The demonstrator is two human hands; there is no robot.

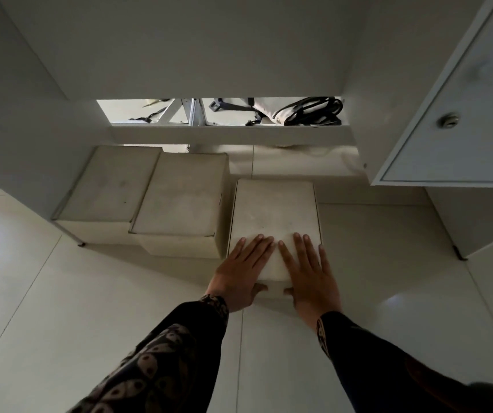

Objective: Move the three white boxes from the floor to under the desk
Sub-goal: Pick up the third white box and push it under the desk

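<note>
Three white boxes stand in a row on the pale floor beneath the white desk [179,55]. The left box [111,186] is farthest in, the middle box [182,198] touches it. The right box [275,210] sits nearest to me, beside the middle one. My left hand [240,275] and my right hand [311,278] lie flat on the near end of its lid, fingers spread, thumbs hooked over its front face. Both sleeves are dark and patterned.
A white cabinet door [460,114] with a round knob hangs at the right. Thin desk legs [72,234] stand at the left and right. Behind the desk's back panel, a gap shows a bag with dark straps [308,111]. Bare tiled floor [90,308] lies around me.
</note>
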